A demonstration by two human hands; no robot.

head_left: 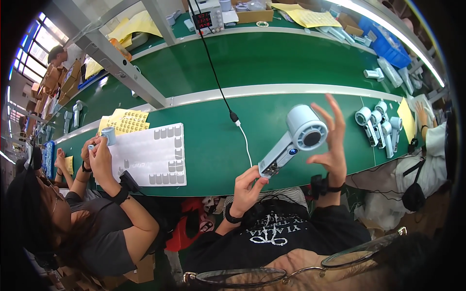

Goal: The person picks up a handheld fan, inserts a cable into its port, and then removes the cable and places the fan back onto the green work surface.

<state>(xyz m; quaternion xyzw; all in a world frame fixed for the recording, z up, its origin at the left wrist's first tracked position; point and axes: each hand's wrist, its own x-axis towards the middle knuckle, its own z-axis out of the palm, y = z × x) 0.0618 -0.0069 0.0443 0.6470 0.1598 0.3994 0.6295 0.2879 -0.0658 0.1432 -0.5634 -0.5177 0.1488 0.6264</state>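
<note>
My left hand (248, 188) pinches the lower end of a light blue handheld fan (294, 138). The fan tilts up to the right over the green bench, its round head uppermost. Its handle is uncovered along one side, with dark electronic parts showing and a small lit blue spot near the head. A white cable (246, 140) runs down to the fingers of my left hand; whether it is plugged into the fan is hidden there. Just right of the fan head, my right hand (333, 138) is raised with fingers spread and nothing in it.
Several similar fans (378, 123) lie grouped on the bench (218, 160) to the right. A white sheet with grey stickers (150, 155) and yellow sticker sheets (127, 121) lie left. A co-worker's hands (99, 153) hold a blue part there. Far back stands a power supply (206, 19).
</note>
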